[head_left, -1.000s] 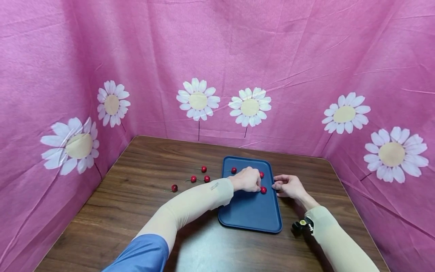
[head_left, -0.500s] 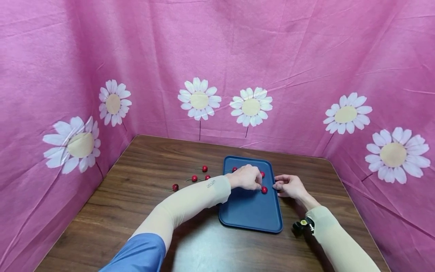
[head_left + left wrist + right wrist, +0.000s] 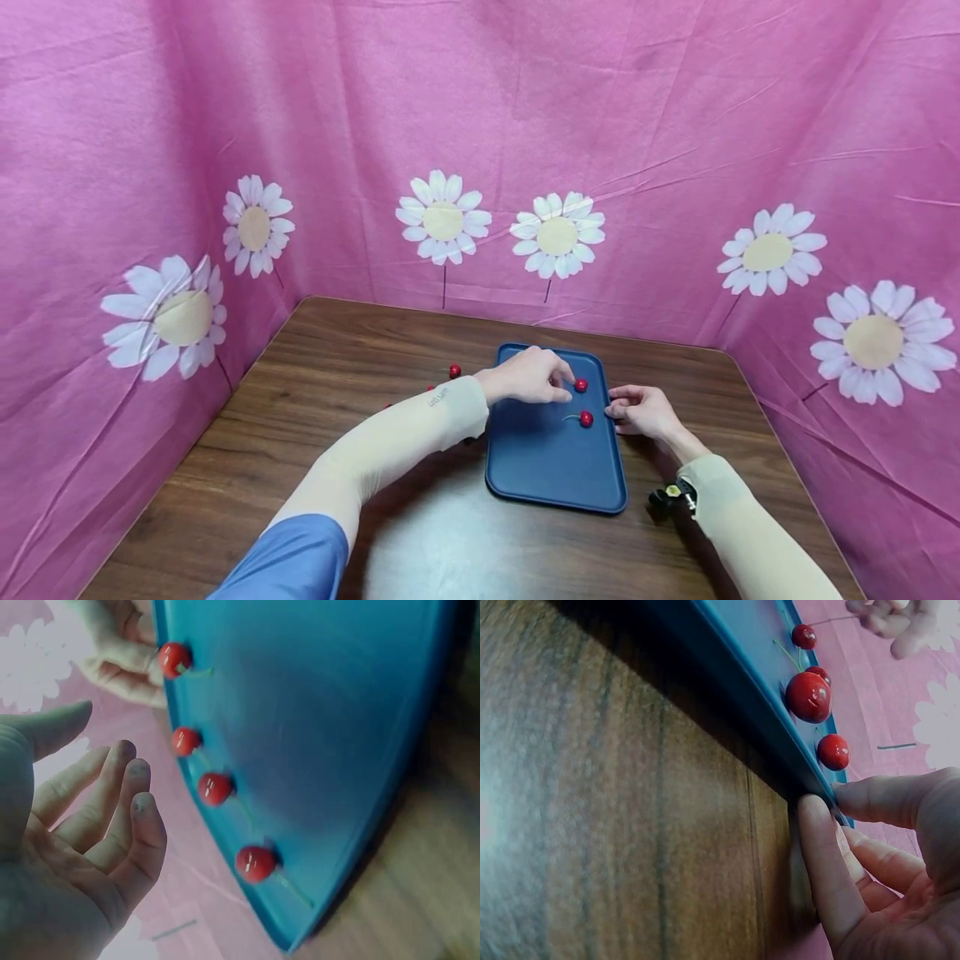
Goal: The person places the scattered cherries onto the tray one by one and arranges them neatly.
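Over the dark blue tray [image 3: 555,471], my left hand [image 3: 528,377] hovers with relaxed, slightly bent fingers and holds nothing. One red cherry [image 3: 586,419] with a thin stem lies on the tray just below that hand, near the right side. Another cherry [image 3: 581,385] sits farther back, close to the fingertips. The left wrist view shows several cherries in a row on the tray, among them a cherry [image 3: 256,863] that the left hand hides from the head view. My right hand [image 3: 642,411] pinches the tray's right rim [image 3: 780,724] between thumb and fingers.
Left of the tray, more cherries lie on the brown wooden table [image 3: 337,350]; one cherry [image 3: 455,371] shows behind the left sleeve [image 3: 405,433], which covers most of the others. A pink curtain [image 3: 637,100] with white daisies encloses the table's back and sides.
My left hand has let go of the nearest cherry on the tray, and has risen and drawn back to the left, its fingers loosening. The right hand has stayed at the rim.
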Available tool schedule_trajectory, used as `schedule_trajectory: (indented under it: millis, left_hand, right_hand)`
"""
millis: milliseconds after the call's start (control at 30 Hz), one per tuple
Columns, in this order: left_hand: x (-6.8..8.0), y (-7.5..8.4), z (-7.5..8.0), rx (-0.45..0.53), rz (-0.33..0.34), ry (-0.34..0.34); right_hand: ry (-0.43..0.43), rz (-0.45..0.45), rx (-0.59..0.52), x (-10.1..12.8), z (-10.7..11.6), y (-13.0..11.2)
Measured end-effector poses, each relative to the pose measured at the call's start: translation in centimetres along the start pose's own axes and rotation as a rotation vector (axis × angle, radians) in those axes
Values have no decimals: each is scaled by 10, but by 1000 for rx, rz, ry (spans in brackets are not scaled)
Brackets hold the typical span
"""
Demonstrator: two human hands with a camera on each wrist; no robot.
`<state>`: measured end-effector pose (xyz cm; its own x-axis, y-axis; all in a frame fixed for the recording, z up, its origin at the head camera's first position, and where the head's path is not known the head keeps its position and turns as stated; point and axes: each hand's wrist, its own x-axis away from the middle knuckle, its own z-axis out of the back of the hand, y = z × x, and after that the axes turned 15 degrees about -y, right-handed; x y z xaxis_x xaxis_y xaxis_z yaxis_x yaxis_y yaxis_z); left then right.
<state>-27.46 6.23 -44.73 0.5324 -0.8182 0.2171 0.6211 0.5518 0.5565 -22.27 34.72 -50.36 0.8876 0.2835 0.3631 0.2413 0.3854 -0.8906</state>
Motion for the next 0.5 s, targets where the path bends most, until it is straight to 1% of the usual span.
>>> schedule_trajectory:
  millis: [167, 267, 367, 500]
  left_hand:
    - [12, -8, 15, -5, 1, 45]
    - [22, -13, 22, -19, 9, 67]
    - [32, -18, 25, -23, 17, 82]
    - [48, -26, 25, -19, 21, 92]
  right_hand:
    - [4, 3, 5, -1, 1, 2]
    - [3, 5, 6, -2, 1, 2]
    - [3, 6, 5, -2, 1, 3]
    - [2, 5, 3, -1, 1, 3]
